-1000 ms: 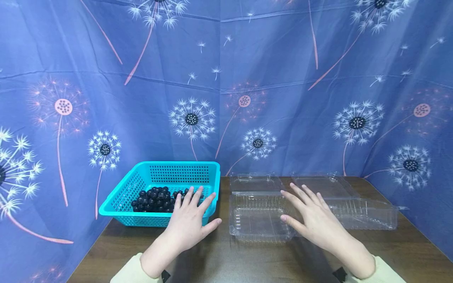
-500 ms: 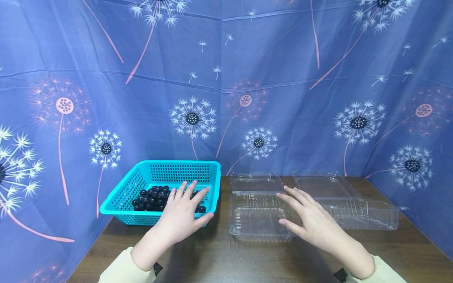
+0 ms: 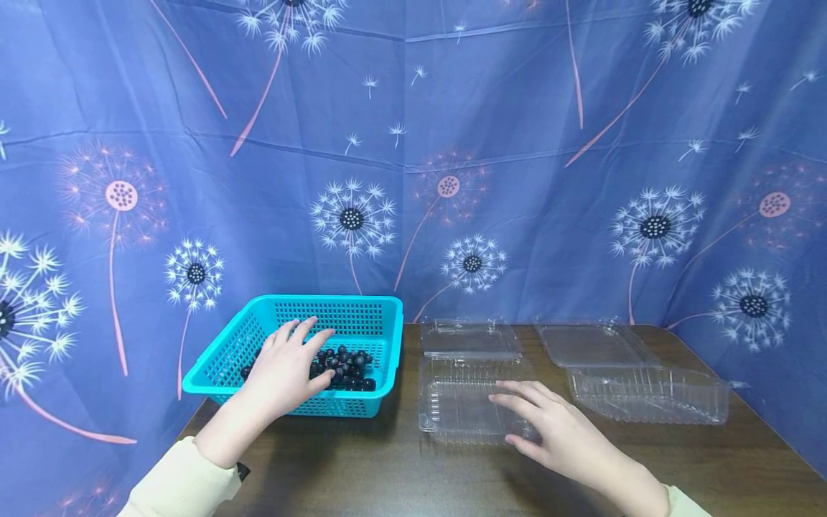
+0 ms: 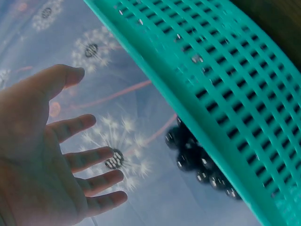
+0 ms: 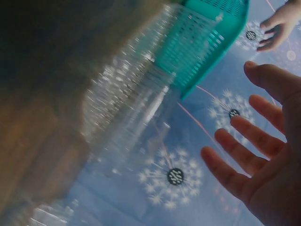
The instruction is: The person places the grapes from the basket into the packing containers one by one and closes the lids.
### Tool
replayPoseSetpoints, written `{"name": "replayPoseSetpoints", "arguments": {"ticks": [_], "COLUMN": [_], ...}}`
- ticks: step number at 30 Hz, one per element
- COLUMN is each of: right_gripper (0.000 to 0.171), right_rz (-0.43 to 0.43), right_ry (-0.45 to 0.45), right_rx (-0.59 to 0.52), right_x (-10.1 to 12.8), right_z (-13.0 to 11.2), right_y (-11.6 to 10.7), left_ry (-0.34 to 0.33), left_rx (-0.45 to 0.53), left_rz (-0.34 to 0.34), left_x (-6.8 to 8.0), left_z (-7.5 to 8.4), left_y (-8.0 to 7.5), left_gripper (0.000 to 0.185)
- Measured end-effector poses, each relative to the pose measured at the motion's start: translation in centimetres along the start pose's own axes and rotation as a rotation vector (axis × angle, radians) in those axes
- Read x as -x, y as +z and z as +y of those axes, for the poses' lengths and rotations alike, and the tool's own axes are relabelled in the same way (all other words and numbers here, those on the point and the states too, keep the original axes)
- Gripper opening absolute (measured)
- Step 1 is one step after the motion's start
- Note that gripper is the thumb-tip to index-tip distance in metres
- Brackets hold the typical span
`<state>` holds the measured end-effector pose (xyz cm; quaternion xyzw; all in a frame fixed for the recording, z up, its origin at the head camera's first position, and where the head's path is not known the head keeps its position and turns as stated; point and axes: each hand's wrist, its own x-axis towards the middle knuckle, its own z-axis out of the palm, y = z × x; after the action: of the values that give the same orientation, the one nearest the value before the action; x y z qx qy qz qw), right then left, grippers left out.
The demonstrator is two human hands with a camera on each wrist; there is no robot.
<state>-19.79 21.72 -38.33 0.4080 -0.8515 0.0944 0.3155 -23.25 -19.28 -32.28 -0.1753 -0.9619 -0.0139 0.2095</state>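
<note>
Above the teal plastic basket (image 3: 342, 407), my left hand (image 3: 282, 370) hovers with its fingers spread and nothing held. Dark, round grapes (image 3: 354, 368) lie in bunches on the basket's floor, some hidden behind that hand. The left wrist view shows the same hand (image 4: 51, 155) outside the rim's line, fingers apart, with a few grapes (image 4: 207, 165) beyond the rim. My right hand (image 3: 558, 431) has its fingers loosely extended and overlaps the right edge of a clear hinged plastic box (image 3: 455, 409) in the head view. No object is in its grasp.
A second clear plastic box (image 3: 652, 396) stands farther right, its lid (image 3: 591, 345) folded back. The first box's lid (image 3: 468, 337) also lies back. A blue dandelion-print cloth (image 3: 549, 93) hangs around the brown wooden table (image 3: 381, 474).
My left hand has moved left, from the basket's right side to over its middle-left, uncovering grapes on the right. My right hand has come slightly lower and nearer to me.
</note>
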Motion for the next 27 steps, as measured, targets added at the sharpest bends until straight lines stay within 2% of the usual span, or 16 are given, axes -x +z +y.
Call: {"name": "replayPoseSetpoints", "arguments": {"ticks": [4,8,12,13,17,27], "right_gripper": [0.058,0.053,0.026,0.024,0.046,0.05], "right_rz": [0.032,0.024,0.038,0.047,0.063,0.061], "right_ry": [-0.037,-0.063,-0.091,-0.1,-0.12,-0.119], "right_rx": [0.013,0.01,-0.001,0.0,0.022,0.031], "right_x": [0.6,1.2,1.8,2.0,2.3,2.5], "right_z": [-0.2,-0.1,0.0,0.1,0.0,-0.1], "right_y": [0.9,1.6,2.2,2.3,2.7,3.2], "left_ry": [-0.037,-0.071,-0.095,-0.103,-0.142,-0.184], "left_rx": [-0.004,-0.004,-0.007,-0.004,0.013,0.074], "left_rz": [-0.028,-0.069,-0.134,-0.154,-0.226,-0.319], "left_x": [-0.1,-0.1,-0.2,-0.2,-0.6,-1.6], "left_z": [-1.4,-2.8,-3.8,-4.0,-5.0,-7.3], "left_y": [-0.2,-0.3,-0.1,0.0,0.3,1.3], "left_gripper": [0.066,0.07,0.074,0.075,0.077,0.077]}}
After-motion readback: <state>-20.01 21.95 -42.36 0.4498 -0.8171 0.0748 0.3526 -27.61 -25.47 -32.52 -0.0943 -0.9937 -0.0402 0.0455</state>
